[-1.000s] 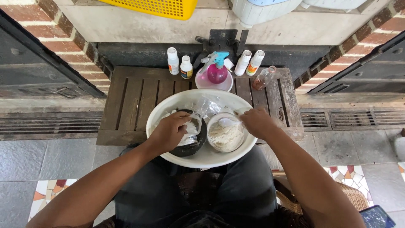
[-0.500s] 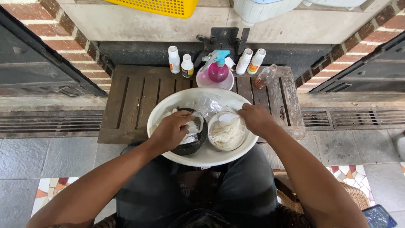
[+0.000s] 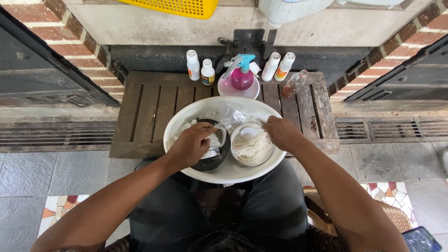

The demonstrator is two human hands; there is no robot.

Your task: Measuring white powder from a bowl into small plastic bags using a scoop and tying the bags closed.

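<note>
Left hand [image 3: 190, 145] fingers clamp a clear plastic bag [image 3: 212, 140] over the dark bowl [image 3: 215, 161]. Right hand [image 3: 281, 132] fingers pinch the powder bowl [image 3: 252, 150] rim inside the white basin [image 3: 233, 173].

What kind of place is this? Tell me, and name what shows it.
Probably an outdoor home work spot, a porch or yard edge. Brick walls flank a low wooden slatted platform, grey stone paving has a drain grate set in it, and small bottles and a white basin are set out.

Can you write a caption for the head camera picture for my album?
Two hands, left hand and right hand, work over a dark bowl and a powder bowl inside a white basin.
</note>
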